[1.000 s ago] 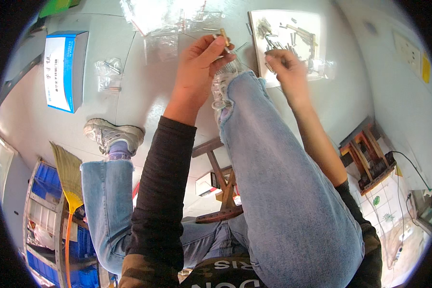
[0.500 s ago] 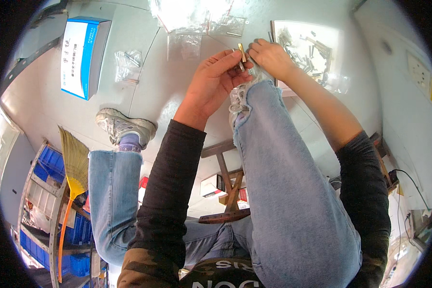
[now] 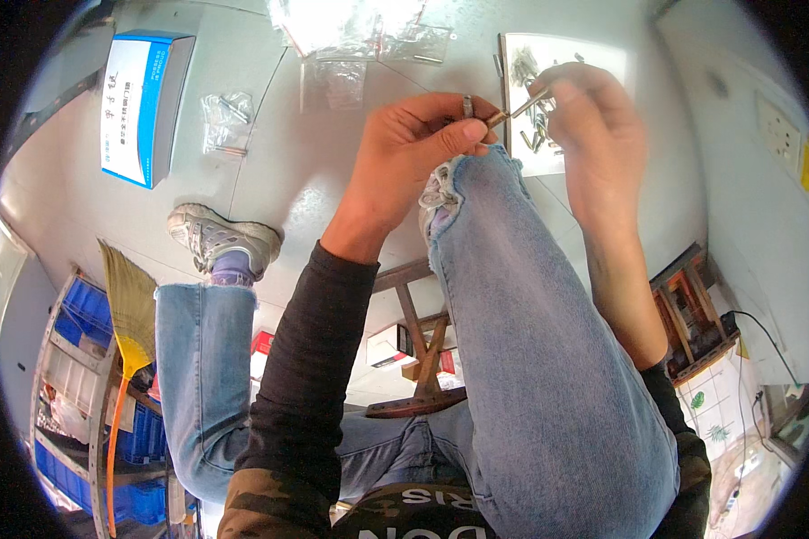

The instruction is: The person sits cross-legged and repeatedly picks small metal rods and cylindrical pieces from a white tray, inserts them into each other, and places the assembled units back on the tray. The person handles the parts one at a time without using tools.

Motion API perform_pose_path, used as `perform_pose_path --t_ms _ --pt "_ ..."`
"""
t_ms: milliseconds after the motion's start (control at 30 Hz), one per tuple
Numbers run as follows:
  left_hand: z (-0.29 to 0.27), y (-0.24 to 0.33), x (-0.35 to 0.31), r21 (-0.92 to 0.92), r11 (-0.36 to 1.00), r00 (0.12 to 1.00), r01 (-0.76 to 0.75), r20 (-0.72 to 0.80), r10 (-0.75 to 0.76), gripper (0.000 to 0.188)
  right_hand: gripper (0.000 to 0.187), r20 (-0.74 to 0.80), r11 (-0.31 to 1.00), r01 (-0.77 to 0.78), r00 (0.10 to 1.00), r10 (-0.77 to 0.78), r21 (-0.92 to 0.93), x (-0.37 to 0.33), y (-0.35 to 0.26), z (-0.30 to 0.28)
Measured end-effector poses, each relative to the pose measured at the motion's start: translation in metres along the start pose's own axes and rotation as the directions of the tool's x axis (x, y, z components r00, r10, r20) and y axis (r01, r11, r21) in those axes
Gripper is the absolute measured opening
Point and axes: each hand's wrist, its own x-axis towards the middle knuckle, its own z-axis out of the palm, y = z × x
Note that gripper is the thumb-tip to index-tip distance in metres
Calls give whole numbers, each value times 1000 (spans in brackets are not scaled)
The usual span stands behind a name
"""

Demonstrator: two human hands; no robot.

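My left hand (image 3: 422, 139) is closed above my raised knee, pinching a small brass cylinder (image 3: 496, 119) between thumb and fingers. A short grey metal piece (image 3: 467, 107) sticks up between its fingers. From the right, my right hand (image 3: 595, 112), blurred by motion, is closed on a thin metal rod (image 3: 528, 102). The rod's left end points at the brass cylinder; whether it enters the cylinder I cannot tell. Behind and below my right hand lies a white tray (image 3: 593, 54) holding many small metal parts (image 3: 532, 135), partly hidden by the hand.
Clear plastic bags (image 3: 337, 83) lie on the floor ahead, and a smaller bag with pins (image 3: 227, 124) is further left. A blue and white box (image 3: 135, 108) stands at the far left. Nearby are a broom (image 3: 128, 305), a shelf with blue bins (image 3: 85, 305) and a wooden stool (image 3: 418, 404).
My right hand has moved right and turned, and now holds the thin rod toward my left hand. The brass cylinder in my left hand has tipped from upright to slanting sideways.
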Motion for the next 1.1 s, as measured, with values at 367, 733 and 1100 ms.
perform_pose_path --t_ms 367,733,1100 --pt "5 5 1 42 999 999 -33 5 33 20 13 1 995 93 996 -93 -25 -5 -5 1" --pt "6 10 0 348 937 999 -29 43 15 18 13 -62 986 94 993 -103 -141 -13 -5 3" --pt "6 12 4 463 885 998 -41 -19 56 17 13 -18 972 24 999 -29 -234 -11 -5 -10"
